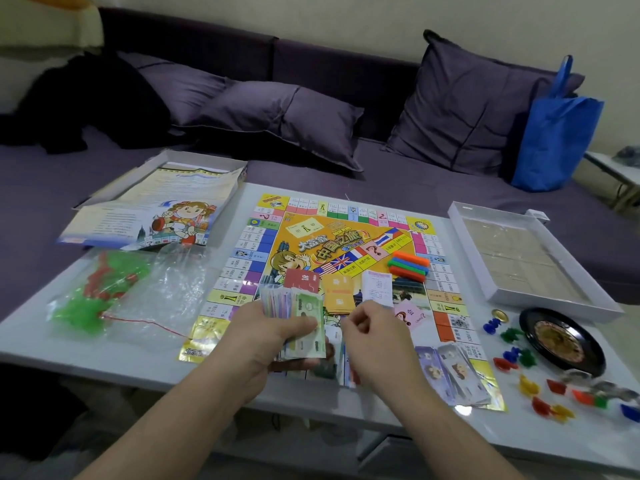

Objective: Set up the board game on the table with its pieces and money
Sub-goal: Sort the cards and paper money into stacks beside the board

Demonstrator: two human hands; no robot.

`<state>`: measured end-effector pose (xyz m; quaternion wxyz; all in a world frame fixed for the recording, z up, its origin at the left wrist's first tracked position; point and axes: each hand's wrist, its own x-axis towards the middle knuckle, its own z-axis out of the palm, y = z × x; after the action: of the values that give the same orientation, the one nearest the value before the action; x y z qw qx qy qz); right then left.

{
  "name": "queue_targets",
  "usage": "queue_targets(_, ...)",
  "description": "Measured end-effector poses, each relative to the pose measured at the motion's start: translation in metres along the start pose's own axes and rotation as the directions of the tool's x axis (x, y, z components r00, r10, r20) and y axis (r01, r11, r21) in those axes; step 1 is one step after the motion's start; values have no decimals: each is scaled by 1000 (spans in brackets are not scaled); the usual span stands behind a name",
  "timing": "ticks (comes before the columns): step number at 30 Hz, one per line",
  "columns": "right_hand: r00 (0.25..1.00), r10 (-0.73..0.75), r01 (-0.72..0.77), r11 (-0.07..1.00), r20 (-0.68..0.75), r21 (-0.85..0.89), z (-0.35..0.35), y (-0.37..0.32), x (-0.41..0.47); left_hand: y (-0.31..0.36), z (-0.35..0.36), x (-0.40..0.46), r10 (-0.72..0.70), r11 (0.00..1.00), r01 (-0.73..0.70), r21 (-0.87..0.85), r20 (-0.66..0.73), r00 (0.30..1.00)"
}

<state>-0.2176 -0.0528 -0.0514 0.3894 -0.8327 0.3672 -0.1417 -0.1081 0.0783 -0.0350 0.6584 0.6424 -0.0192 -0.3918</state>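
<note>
Left hand (263, 337) grips a fanned wad of play money (298, 313); right hand (372, 336), fingers curled (seemingly empty), should peel notes singly toward the 4 o'clock pile (453, 372).

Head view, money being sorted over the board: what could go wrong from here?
1. The left hand grips a thick fan of play money; notes could slip onto the card piles below and mix.
2. The purple notes lie at the game board corner near the table edge and may slide off.
3. A sleeve sweep might scatter the loose plastic pawns.
</note>
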Motion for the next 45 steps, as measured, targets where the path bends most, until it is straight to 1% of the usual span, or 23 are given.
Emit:
queue_targets(2, 996, 28, -52, 954, 84, 297, -5, -4, 2, 0, 1, -3, 1, 1000, -1, 3, 31, 1000)
queue_targets(3, 990, 28, -78, 924, 137, 373, -6, -6, 2, 1, 2, -4, 4, 1000, -4, 4, 49, 999)
queue_targets(4, 985, 19, -89, 910, 174, 404, -6, -7, 1, 1, 3, -6, 5, 1000, -5, 4, 65, 998)
queue_targets(6, 979, 16, -106, 891, 203, 441, -5, -7, 0, 3, 3, -8, -2, 1000, 2, -6, 92, 996)
queue_targets(9, 978, 50, -145, 861, 202, 488, -5, -3, 4, 6, 1, -11, -26, 999, 31, -34, 131, 991)
queue_targets(11, 978, 69, -161, 854, 199, 495, -7, -3, 6, 8, -1, -12, -28, 999, 33, -40, 130, 991)
queue_targets(13, 977, 96, -181, 839, 189, 513, -9, -2, 11, 9, -4, -10, -21, 998, 25, -55, 82, 996)
queue_targets(16, 974, 162, -220, 829, 156, 515, -14, -2, 18, 11, -17, -1, 15, 996, -22, -89, -75, 997)
queue_targets(18, 971, 188, -238, 828, 149, 508, -14, -4, 20, 14, -25, 3, 43, 992, -61, -114, -154, 987)
queue_targets(20, 977, 177, -211, 885, 120, 416, -9, -8, 18, 16, -32, 6, 58, 987, -85, -138, -190, 980)
queue_targets(22, 987, 129, -150, 954, 98, 259, 3, -13, 14, 16, -38, 7, 64, 983, -99, -158, -214, 975)
queue_targets(24, 987, 107, -125, 981, 123, 147, 17, -18, 11, 15, -42, 8, 66, 979, -107, -176, -226, 972)
queue_targets(29, 988, 76, -62, 993, 136, -101, 42, -27, 6, 11, -48, 8, 44, 978, -89, -189, -230, 972)
queue_targets(33, 995, 26, 5, 945, 92, -327, 46, -30, 2, 9, -49, 8, 31, 981, -64, -184, -178, 984)
queue_targets(35, 998, -15, 37, 938, 66, -344, 44, -32, 2, 9, -49, 8, 26, 983, -51, -178, -143, 989)
queue_targets(36, 998, -33, 48, 957, 57, -286, 42, -32, 2, 10, -48, 8, 27, 985, -48, -168, -124, 992)
queue_targets(37, 998, -37, 45, 985, 53, -169, 39, -32, 3, 9, -47, 7, 31, 987, -47, -153, -103, 994)
queue_targets(38, 998, -21, 21, 1000, 63, 9, 37, -33, 5, 9, -46, 6, 36, 990, -47, -135, -81, 996)
queue_targets(39, 994, 11, -35, 976, 109, 215, 34, -35, 6, 9, -44, 5, 42, 992, -49, -114, -59, 997)
queue_targets(40, 983, 39, -107, 916, 178, 387, 32, -36, 6, 8, -42, 3, 49, 995, -52, -90, -38, 998)
queue_targets(41, 971, 46, -158, 858, 233, 488, 31, -37, 6, 8, -40, 2, 57, 996, -58, -64, -13, 998)
queue_targets(42, 966, 41, -174, 833, 256, 525, 31, -36, 6, 7, -38, 0, 66, 997, -65, -36, 16, 998)
queue_targets(45, 971, 29, -152, 840, 237, 521, 29, -33, 7, 8, -33, -5, 66, 998, -67, 12, 83, 994)
